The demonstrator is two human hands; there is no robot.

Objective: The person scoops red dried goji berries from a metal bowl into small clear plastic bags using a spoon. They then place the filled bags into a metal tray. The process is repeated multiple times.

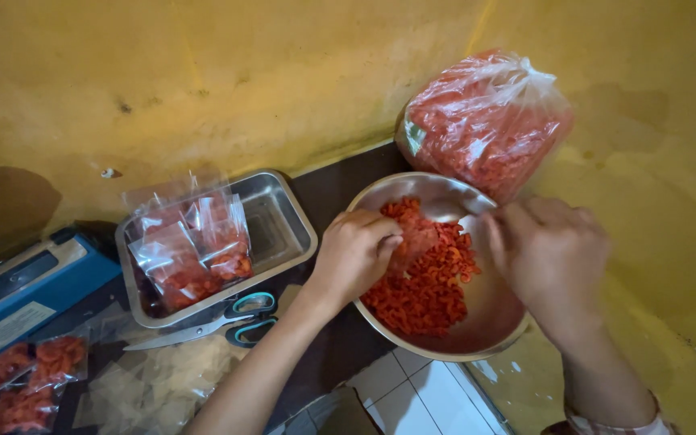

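Left hand (pixel 354 254) pinched on a small clear bag (pixel 414 239), over red snacks (pixel 424 286) in the steel bowl (pixel 445 352); right hand (pixel 549 254) curled just right, grip hidden.

sealer (pixel 18 286): cut at left edge | filled packets (pixel 18 379): cropped bottom-left

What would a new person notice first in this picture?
First, the round metal bowl of bright red-orange snack pieces at the centre, with the left hand and right hand over it. Behind it, a big clear bag of the same pieces leans on the yellow wall.
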